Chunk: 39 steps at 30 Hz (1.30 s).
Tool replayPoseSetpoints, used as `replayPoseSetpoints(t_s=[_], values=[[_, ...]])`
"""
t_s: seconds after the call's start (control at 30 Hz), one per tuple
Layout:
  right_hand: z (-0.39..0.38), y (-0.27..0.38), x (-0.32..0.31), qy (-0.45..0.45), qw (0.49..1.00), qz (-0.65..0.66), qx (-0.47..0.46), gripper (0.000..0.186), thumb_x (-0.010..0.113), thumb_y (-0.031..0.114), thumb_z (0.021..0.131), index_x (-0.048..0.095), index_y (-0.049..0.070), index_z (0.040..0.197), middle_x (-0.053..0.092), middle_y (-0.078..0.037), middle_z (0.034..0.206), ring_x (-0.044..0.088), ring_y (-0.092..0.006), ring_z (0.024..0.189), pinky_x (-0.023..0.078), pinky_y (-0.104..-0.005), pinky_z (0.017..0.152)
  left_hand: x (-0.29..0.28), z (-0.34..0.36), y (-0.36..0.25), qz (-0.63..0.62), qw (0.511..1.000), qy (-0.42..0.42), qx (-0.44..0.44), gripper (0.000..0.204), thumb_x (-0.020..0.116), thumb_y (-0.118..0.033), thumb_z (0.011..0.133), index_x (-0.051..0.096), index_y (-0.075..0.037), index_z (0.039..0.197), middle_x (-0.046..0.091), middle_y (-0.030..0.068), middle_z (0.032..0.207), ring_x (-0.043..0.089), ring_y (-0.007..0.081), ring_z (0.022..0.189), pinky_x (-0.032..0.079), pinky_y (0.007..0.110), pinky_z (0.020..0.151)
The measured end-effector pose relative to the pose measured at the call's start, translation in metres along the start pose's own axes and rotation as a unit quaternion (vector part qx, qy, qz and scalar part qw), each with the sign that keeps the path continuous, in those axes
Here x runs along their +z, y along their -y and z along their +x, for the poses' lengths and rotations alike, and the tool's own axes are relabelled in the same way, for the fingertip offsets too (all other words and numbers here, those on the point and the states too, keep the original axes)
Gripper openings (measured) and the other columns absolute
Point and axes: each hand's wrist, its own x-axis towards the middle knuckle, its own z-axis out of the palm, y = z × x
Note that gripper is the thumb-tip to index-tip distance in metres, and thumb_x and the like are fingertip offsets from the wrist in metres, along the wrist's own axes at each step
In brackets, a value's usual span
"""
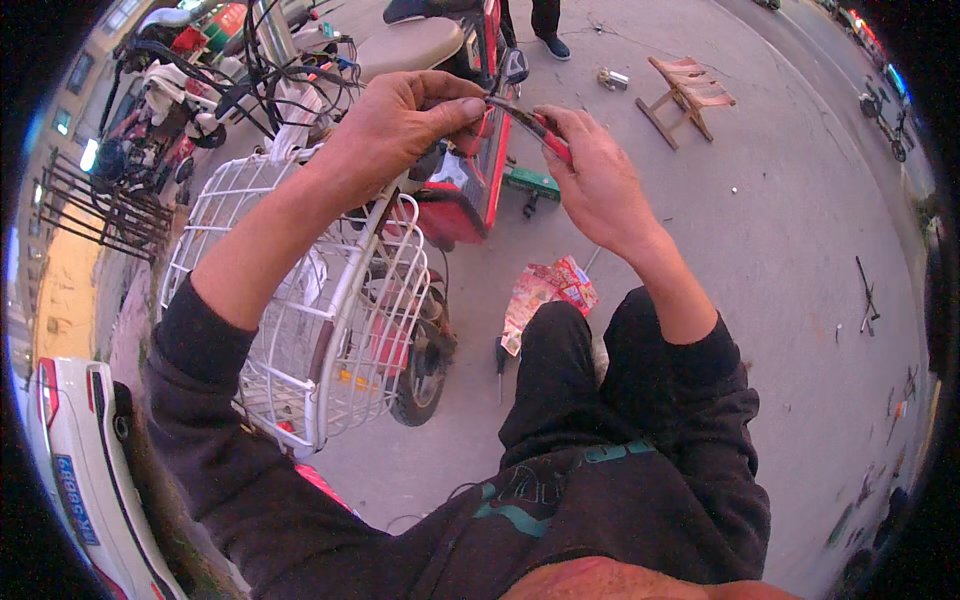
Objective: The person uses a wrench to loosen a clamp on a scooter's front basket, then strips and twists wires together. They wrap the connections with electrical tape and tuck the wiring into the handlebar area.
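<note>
My right hand [600, 180] is closed around red-handled pliers [556, 146], whose metal jaws point up and left toward my left fingertips. My left hand [405, 125] is pinched, thumb against fingers, right at the tip of those jaws. Whatever thin piece lies between its fingers is too small to make out. Below and left of my hands stands a white wire basket [335, 330] on the front of a red electric bike [460, 215]. A bundle of loose black cables [265, 90] hangs above the basket, beyond my left wrist.
A folding wooden stool [690, 95] stands at the far right. Near my knees lie a red printed packet [545, 295] and a screwdriver [500, 365]. A green case [533, 182] sits beside the bike. Another person's shoe [556, 47] shows at the top; a white car [95, 460] is at left.
</note>
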Motion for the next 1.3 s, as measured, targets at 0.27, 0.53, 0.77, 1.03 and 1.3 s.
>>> replayPoseSetpoints(t_s=[0.27,0.53,0.77,1.03,1.3], values=[[0.0,0.002,0.0,-0.001,0.999,-0.037,-0.038,0.037,0.058,0.011,0.093,0.053,0.001,0.129,0.059,-0.021,0.113,0.058,-0.0402,0.109,0.048,-0.0471,0.094,-0.004,0.002,0.003,0.028,0.999,0.033,0.013,0.026,0.065,-0.021,0.099,0.064,0.0,0.114,0.072,0.0065,0.095,0.065,0.0092,0.081,0.053,0.024,0.076],[-0.005,0.0,0.001,0.013,0.998,-0.022,-0.05,0.028,0.056,0.016,0.098,0.055,0.002,0.122,0.061,-0.02,0.109,0.059,-0.0399,0.105,0.048,-0.0463,0.09,-0.004,-0.001,0.0,0.042,0.998,0.03,0.027,0.023,0.067,-0.018,0.098,0.06,0.002,0.109,0.071,0.0083,0.097,0.066,0.011,0.085,0.053,0.025,0.077],[-0.01,0.008,0.0,0.045,0.997,0.04,0.045,0.019,0.056,0.017,0.1,0.055,0.0,0.108,0.058,-0.022,0.086,0.058,-0.0397,0.081,0.047,-0.0426,0.074,0.0,0.002,0.001,0.043,0.997,0.056,0.035,0.023,0.068,-0.015,0.096,0.058,0.003,0.106,0.07,0.0082,0.091,0.064,0.0124,0.085,0.052,0.028,0.077],[-0.014,-0.008,0.014,-0.035,0.996,-0.005,0.079,0.022,0.061,0.021,0.098,0.055,0.001,0.095,0.06,-0.021,0.077,0.062,-0.0408,0.075,0.048,-0.0465,0.064,-0.002,0.005,0.007,0.051,0.994,0.083,0.051,0.028,0.069,-0.012,0.093,0.057,0.009,0.106,0.075,0.0155,0.091,0.068,0.0135,0.076,0.054,0.028,0.07],[-0.015,-0.077,0.008,-0.006,0.77,0.513,0.381,0.024,0.058,0.032,0.1,0.058,0.01,0.095,0.059,-0.002,0.078,0.056,-0.0139,0.064,0.045,-0.0313,0.056,0.004,-0.001,0.003,0.116,0.989,0.082,0.041,0.033,0.063,-0.009,0.096,0.056,0.003,0.125,0.07,0.0091,0.093,0.067,0.0124,0.077,0.055,0.029,0.073]])
